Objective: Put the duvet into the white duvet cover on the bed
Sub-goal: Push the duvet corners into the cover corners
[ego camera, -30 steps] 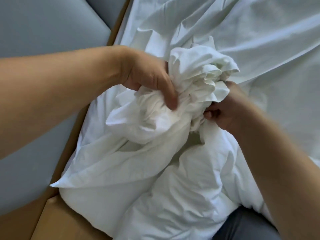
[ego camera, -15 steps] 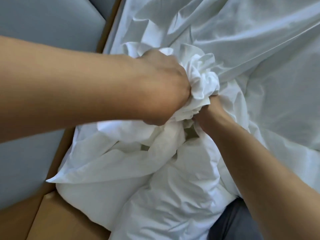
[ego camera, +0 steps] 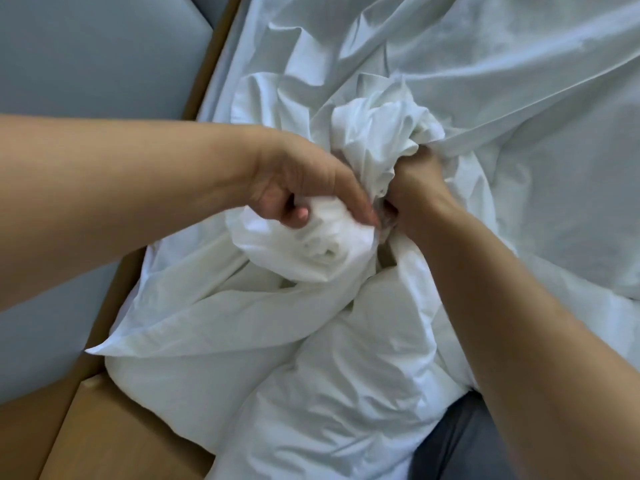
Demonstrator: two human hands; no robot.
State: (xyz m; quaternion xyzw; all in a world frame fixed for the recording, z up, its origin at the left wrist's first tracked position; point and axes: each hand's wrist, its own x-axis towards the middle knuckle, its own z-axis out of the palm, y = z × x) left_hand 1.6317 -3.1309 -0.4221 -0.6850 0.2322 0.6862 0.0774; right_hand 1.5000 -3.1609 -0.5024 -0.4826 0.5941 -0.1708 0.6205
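A white duvet cover (ego camera: 502,109) lies crumpled across the bed, gathered into a tight bunch (ego camera: 377,133) at the middle. My left hand (ego camera: 304,181) grips a rolled fold of the cover (ego camera: 311,244) just below that bunch, thumb curled under the cloth. My right hand (ego camera: 415,188) clutches the bunched cover right beside it, fingers buried in the fabric. Puffy white duvet (ego camera: 311,393) spills toward me beneath both hands. I cannot tell exactly where duvet ends and cover begins.
A grey padded headboard (ego camera: 97,57) stands at the left behind a wooden bed frame (ego camera: 114,427). A loose corner of white cloth (ego camera: 114,344) points out over the frame. Dark grey fabric (ego camera: 460,441) shows at the bottom right.
My left hand has let go of the top of the bunch and dropped lower, taking hold of a rolled fold. My right hand keeps its grip on the bunch.
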